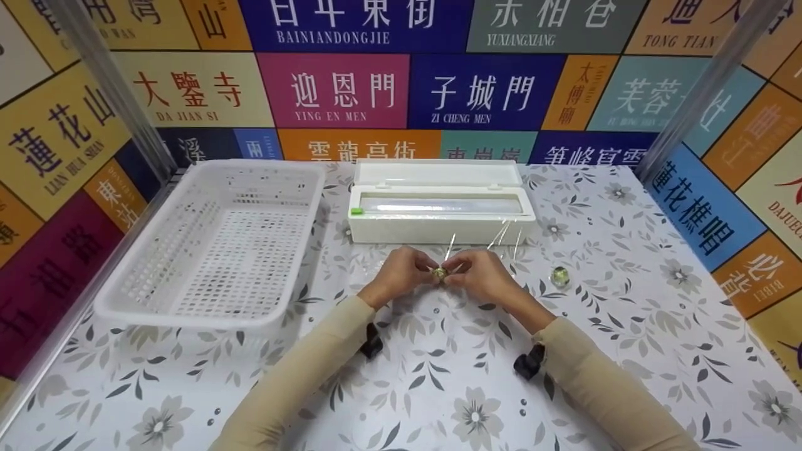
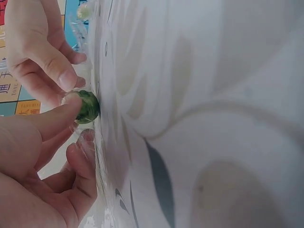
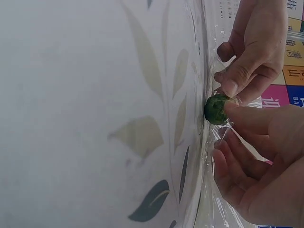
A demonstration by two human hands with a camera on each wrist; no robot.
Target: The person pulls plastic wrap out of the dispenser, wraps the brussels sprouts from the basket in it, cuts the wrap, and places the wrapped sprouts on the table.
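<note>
Between the fingertips of both hands is a small green Brussels sprout [image 1: 439,273], low against the table. My left hand [image 1: 404,273] pinches it from the left, with its thumb on the leaves in the left wrist view. From the other side my right hand [image 1: 484,274] grips it, thumb tip on the sprout [image 3: 217,109] in the right wrist view. Clear cling film [image 3: 223,199] lies under and around the sprout and the fingers. A second sprout [image 1: 559,277] rests on the table to the right of my right hand.
A white cling film dispenser [image 1: 438,232] with raised lid and a green slider [image 1: 356,212] stands just beyond the hands. To the left is a white perforated basket [image 1: 207,322]. The flowered tablecloth [image 1: 476,388] meets walls of lettered panels.
</note>
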